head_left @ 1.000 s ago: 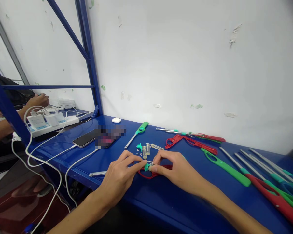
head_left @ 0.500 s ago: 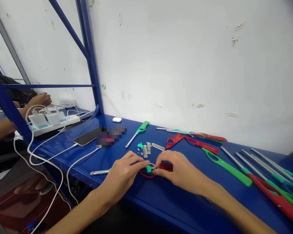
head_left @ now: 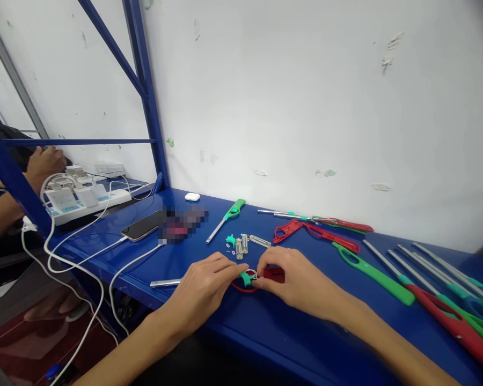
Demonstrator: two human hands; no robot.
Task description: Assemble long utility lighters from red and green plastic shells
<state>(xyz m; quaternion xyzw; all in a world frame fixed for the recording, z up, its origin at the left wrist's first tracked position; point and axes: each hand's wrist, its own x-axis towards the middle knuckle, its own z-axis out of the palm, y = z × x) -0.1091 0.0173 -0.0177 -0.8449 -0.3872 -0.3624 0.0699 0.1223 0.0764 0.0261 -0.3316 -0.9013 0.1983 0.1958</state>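
An opened long-neck lighter with a red handle shell and a green trigger lies on the blue table between my hands. Its metal tube sticks out on the left. My left hand is closed over the lighter, its index finger reaching to the trigger. With thumb and index finger pinched, my right hand grips the thin white wire beside the trigger; its fingertips partly hide the end. Just behind are clear fuel tanks, a loose green trigger and tiny parts.
Whole green lighter lies behind. Red shell pieces, a green shell and several lighters spread rightward. Leftward are a phone, white earbud case, cables and power strip. Another person's hand is beyond the blue frame.
Both my hands keep nearly the same place and grip on the lighter, with only slight shifts. At far left, the other person's hand has moved left and lower.
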